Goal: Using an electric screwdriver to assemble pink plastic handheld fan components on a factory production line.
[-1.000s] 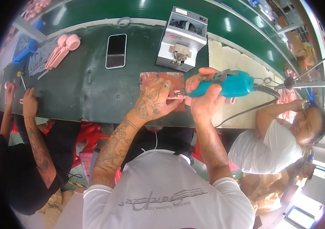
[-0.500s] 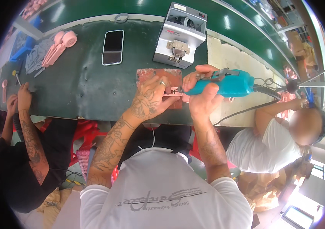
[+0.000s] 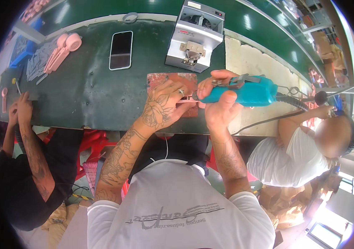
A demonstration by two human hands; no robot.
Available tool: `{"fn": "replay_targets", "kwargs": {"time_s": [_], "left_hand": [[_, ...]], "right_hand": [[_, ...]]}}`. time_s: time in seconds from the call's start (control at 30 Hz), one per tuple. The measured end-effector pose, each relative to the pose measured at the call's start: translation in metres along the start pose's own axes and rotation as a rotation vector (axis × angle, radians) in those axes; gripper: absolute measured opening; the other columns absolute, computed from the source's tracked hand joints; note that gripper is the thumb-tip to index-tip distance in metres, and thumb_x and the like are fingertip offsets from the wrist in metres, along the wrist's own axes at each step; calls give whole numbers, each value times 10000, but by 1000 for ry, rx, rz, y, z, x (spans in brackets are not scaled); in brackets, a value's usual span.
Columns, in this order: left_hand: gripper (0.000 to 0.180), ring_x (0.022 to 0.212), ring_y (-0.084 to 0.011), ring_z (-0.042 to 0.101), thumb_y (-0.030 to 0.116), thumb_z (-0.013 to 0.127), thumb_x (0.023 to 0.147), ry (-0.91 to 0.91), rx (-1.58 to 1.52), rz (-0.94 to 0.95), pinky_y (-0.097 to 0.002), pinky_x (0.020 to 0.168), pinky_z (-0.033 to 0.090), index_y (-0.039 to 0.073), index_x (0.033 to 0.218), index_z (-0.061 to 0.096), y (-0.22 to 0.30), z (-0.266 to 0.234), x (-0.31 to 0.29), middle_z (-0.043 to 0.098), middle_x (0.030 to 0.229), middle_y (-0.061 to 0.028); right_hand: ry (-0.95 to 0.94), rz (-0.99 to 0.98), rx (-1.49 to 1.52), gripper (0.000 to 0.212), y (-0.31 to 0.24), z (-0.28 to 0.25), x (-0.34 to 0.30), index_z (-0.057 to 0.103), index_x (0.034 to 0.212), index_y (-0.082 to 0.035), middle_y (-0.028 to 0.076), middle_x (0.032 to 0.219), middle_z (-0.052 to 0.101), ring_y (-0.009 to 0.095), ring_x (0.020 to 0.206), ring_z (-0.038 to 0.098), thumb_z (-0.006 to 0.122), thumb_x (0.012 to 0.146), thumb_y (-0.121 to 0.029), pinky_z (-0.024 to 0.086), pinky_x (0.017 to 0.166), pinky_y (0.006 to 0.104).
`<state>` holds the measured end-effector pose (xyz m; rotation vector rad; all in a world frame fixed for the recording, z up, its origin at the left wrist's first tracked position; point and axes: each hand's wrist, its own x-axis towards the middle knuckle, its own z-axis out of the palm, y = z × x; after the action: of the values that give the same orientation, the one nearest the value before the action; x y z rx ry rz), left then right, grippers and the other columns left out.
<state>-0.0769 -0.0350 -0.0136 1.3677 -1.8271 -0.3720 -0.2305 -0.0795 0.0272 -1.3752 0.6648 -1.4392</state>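
Note:
My right hand is closed around a teal electric screwdriver, held nearly level with its tip pointing left. A metal lever runs along the tool's upper side, and a hose or cable trails off to the right. The tip meets a small pink plastic part, which my left hand pinches from the left. My left fingers hide much of this part. Beneath it lies a worn reddish-brown board on the dark green bench.
Beyond the board stands a grey screw feeder, with a phone to its left. Pink handheld-fan-like shells and grey strips lie far left. Co-workers sit on both sides: a black sleeve left, a white shirt right.
My left fingers have shifted slightly over the pink part and cover more of it. The screwdriver stays almost in place. At the far left, the co-worker's hands have moved slightly.

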Motion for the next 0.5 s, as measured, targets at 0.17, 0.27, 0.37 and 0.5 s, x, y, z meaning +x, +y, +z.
{"fn": "replay_targets", "kwargs": {"time_s": [0.17, 0.27, 0.37, 0.5], "left_hand": [[299, 929, -297, 641, 290, 835, 828, 12, -5, 13, -436, 817, 537, 66, 989, 720, 0, 0, 0, 702, 969, -70], [297, 926, -297, 642, 289, 837, 826, 25, -6, 21, -437, 815, 535, 65, 980, 716, 1, 0, 1, 702, 969, -71], [302, 926, -298, 643, 292, 836, 828, 23, -22, 22, -440, 811, 532, 65, 989, 717, 0, 0, 1, 701, 962, -71], [301, 930, -302, 643, 304, 822, 841, 8, -7, 17, -440, 840, 539, 68, 999, 723, -3, 2, -1, 713, 1009, -72]], "right_hand": [[11, 9, -7, 803, -1, 0, -1, 548, 1178, 31, 100, 764, 601, 212, 661, 591, 666, 931, -724, 499, 611, 350], [13, 12, -10, 774, -2, 0, -1, 548, 1147, 16, 103, 772, 606, 216, 673, 599, 672, 932, -717, 507, 621, 354], [-10, 22, 24, 741, 1, -1, 2, 546, 1127, 1, 107, 775, 611, 215, 666, 596, 673, 939, -704, 512, 627, 365], [-49, 26, -14, 726, -3, -1, 10, 551, 1137, -1, 109, 776, 614, 213, 654, 589, 664, 952, -694, 510, 627, 374]]}}
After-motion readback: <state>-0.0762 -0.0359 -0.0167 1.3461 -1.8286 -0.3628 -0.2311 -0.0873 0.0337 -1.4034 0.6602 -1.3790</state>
